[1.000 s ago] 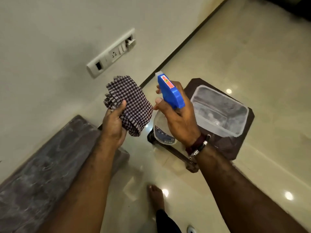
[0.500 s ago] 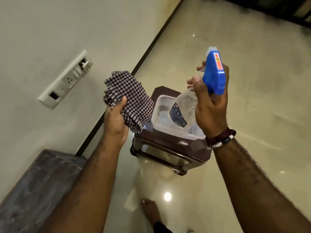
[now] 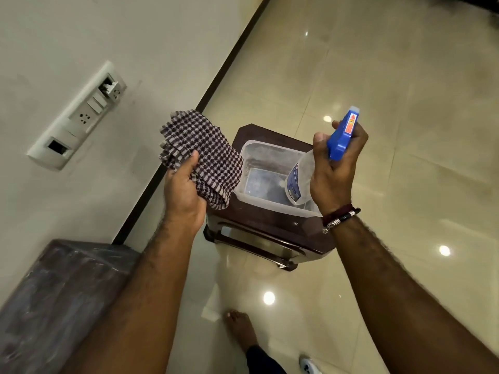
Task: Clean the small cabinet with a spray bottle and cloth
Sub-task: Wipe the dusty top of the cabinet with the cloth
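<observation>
At nine o'clock in our view a switch panel (image 3: 77,116) sits on the wall, and at seven o'clock a dusty dark slab (image 3: 58,298) lies against it. Moving right, our left hand (image 3: 183,190) grips the checked cloth (image 3: 204,155), thumb pressed over the bunched folds, held in the air just left of the small cabinet (image 3: 270,228). That cabinet, dark brown, stands on the tiled floor (image 3: 405,76) at the centre of view, below and between both hands; a clear plastic tub (image 3: 252,163) rests on its top. Further right, our right hand (image 3: 336,171) is curled round the neck of the spray bottle (image 3: 343,136), blue head up toward one o'clock, clear body hanging down toward seven o'clock over the tub. Whether a finger rests on the trigger we cannot tell; it is hidden behind the head. As we judge it, the nozzle faces away from the cabinet, so the bottle must tip down toward six o'clock before spraying. Both hands hover about equally near.
</observation>
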